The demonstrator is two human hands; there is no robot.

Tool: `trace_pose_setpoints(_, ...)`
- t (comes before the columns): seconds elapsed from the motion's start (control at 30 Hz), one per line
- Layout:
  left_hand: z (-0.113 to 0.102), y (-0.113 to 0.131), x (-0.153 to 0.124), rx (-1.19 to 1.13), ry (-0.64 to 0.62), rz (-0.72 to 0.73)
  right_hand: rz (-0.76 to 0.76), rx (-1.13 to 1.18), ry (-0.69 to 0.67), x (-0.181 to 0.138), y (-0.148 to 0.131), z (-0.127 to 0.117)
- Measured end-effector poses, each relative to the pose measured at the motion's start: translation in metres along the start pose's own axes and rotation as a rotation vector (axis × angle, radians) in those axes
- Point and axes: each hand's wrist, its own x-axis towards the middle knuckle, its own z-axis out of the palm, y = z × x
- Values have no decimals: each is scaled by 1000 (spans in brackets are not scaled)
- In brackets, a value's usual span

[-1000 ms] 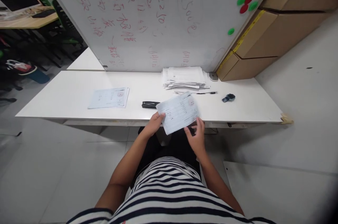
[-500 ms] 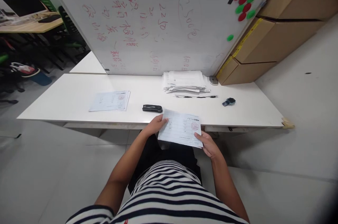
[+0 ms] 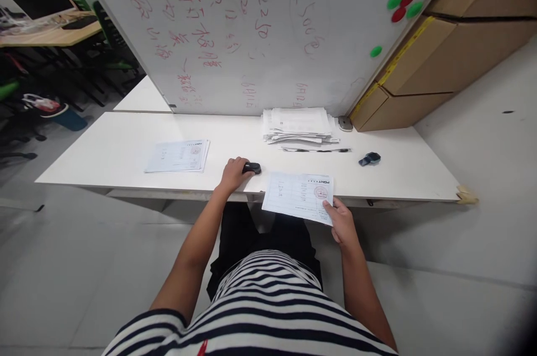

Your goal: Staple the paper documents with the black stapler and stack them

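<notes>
My right hand (image 3: 340, 222) pinches the lower right corner of a set of printed sheets with a red stamp (image 3: 298, 196), held over the front edge of the white table (image 3: 104, 160). My left hand (image 3: 233, 173) lies over a black stapler (image 3: 251, 167) on the table and curls round its left end. A tall stack of papers (image 3: 298, 124) rests at the back against the whiteboard (image 3: 251, 26). A black pen (image 3: 315, 150) lies in front of that stack.
A second thin set of stamped sheets (image 3: 178, 156) lies on the left part of the table. A small dark object (image 3: 369, 159) sits at the right, a grey mouse (image 3: 345, 123) by the whiteboard. Cardboard boxes (image 3: 440, 54) stand behind at right. Desks and chairs fill the far left.
My left hand let go of the sheets and moved left onto the stapler. My right hand now holds the sheets alone, slightly further right.
</notes>
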Motion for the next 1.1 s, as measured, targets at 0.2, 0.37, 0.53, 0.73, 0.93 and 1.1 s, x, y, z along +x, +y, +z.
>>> trace_pose_setpoints(0.2,-9,0,3,-44,-88,-22,-69,116,-16,3,6,11)
trace_pose_setpoints(0.37,-11,1,2,-60,-102,-3,-64,103,-61,11,16,29)
trace_pose_setpoints(0.53,-11,2,2,-58,-124,-5,-55,49,-60,16,21,46)
trace_pose_setpoints(0.73,-42,-1,3,-234,-363,-3,-68,47,-61,22,26,50)
trace_pose_setpoints(0.93,-53,8,28,-240,-289,-177,-40,85,-86,25,34,47)
trace_pose_setpoints(1.1,-14,27,48,55,-106,-186,-23,102,-86,19,30,48)
